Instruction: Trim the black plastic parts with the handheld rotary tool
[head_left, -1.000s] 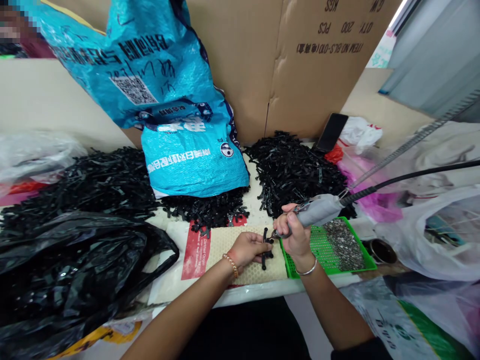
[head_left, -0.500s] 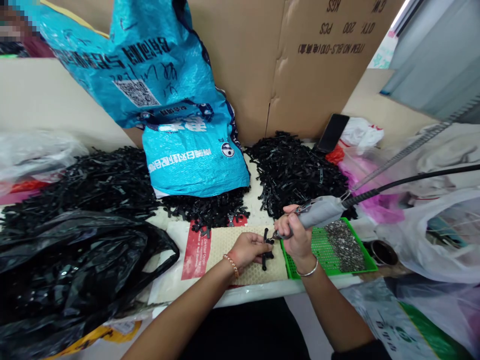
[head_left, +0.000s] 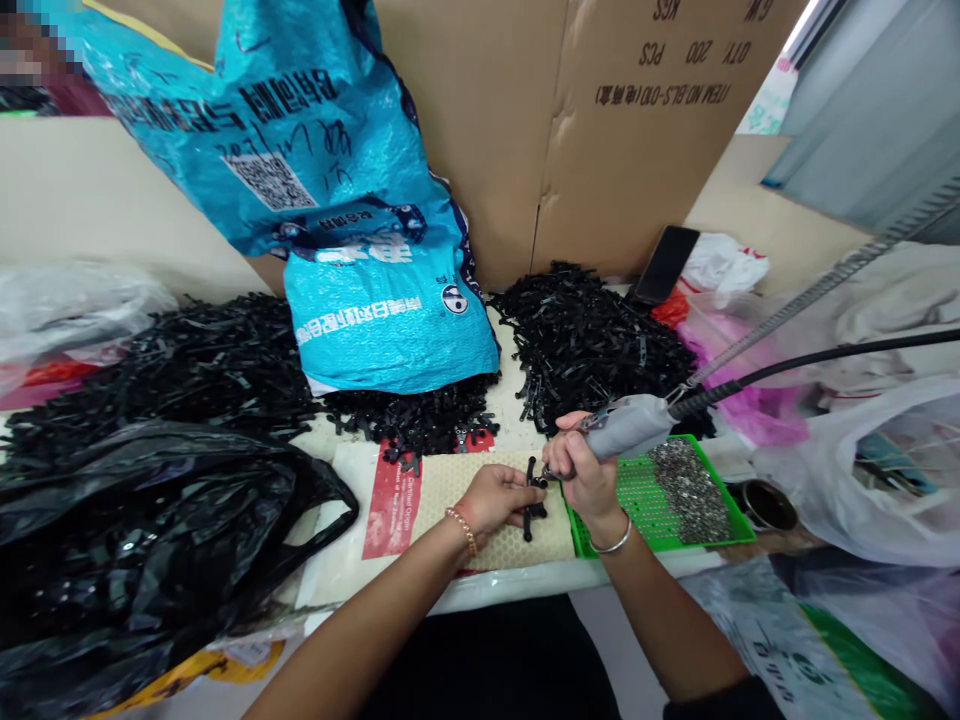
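A black part point(head_left: 529, 514) is partly covered by the left hand point(head_left: 491, 500), and whether it is touched by the tip of the grey tool point(head_left: 630, 424) cannot be told. The blue bag point(head_left: 390, 335) and cardboard box point(head_left: 487, 120) are cut off by the top edge, the black bag point(head_left: 187, 530) by the left.

On my remote feed, the left forearm point(head_left: 367, 620) slants in from the bottom at a shallow angle, the right forearm point(head_left: 666, 622) more steeply. I have the left hand point(head_left: 491, 497) pinched, pointing rightward, thumb opposing the fingers; near it, the right hand point(head_left: 589, 480) is curled in a full grip.
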